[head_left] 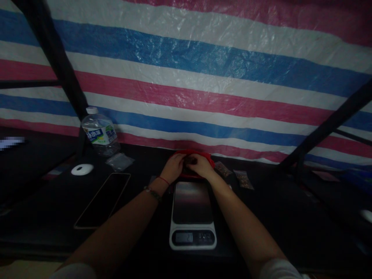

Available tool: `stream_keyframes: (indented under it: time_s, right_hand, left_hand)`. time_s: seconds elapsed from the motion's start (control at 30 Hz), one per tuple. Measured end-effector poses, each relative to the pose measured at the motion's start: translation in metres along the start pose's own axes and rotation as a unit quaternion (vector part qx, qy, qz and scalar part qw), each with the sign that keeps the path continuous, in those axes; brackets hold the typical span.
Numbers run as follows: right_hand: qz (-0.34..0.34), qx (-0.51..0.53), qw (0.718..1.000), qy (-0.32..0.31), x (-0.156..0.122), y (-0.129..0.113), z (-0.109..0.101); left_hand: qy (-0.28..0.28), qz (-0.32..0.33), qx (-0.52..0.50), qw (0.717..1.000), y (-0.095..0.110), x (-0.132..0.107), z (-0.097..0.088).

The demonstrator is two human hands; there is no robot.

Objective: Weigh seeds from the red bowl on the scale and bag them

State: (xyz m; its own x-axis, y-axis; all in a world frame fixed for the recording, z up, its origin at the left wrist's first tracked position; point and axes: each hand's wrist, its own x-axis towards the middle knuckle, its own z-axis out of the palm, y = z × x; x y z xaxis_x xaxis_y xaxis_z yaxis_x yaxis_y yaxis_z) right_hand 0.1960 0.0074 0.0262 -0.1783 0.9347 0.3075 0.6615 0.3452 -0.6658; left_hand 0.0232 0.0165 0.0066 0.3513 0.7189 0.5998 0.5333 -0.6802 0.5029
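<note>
Both my hands reach forward over a red container (207, 157) at the back of the dark table. My left hand (173, 167) and my right hand (201, 166) sit close together above it, fingers curled around something small and dark that I cannot make out. A red string and a bracelet circle my left wrist. Just in front of the hands lies a digital kitchen scale (192, 215) with a dark platform and a lit display; nothing rests on it.
A dark phone or tablet (103, 199) lies left of the scale. A water bottle (100, 131), a white round object (82, 169) and small clear bags (119, 161) sit at the left; more small bags (243, 179) lie right. A striped tarp forms the back wall.
</note>
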Motion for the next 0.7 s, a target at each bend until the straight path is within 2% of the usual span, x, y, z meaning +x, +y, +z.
stream_keyframes:
  time_s: [0.13, 0.27, 0.37, 0.53, 0.7]
  right_hand:
    - [-0.012, 0.074, 0.997, 0.024, 0.0, -0.003, 0.007]
    - [-0.045, 0.104, 0.993, 0.013, 0.0, -0.004, 0.016]
    - [-0.065, 0.068, 0.995, 0.029, 0.0, -0.008, 0.016]
    - [-0.04, -0.008, 0.998, 0.051, 0.002, -0.009, 0.002]
    - [-0.001, -0.125, 0.992, 0.032, 0.003, -0.003, -0.007]
  left_hand:
    - [0.017, -0.019, -0.034, 0.999, 0.001, -0.003, 0.0]
    - [0.018, -0.032, -0.045, 0.998, 0.003, -0.004, -0.001]
    - [0.036, -0.036, -0.045, 0.998, 0.004, -0.003, -0.003]
    - [0.096, -0.04, -0.008, 0.995, 0.004, -0.001, -0.005]
    - [0.07, -0.083, 0.029, 0.994, 0.001, -0.001, -0.004]
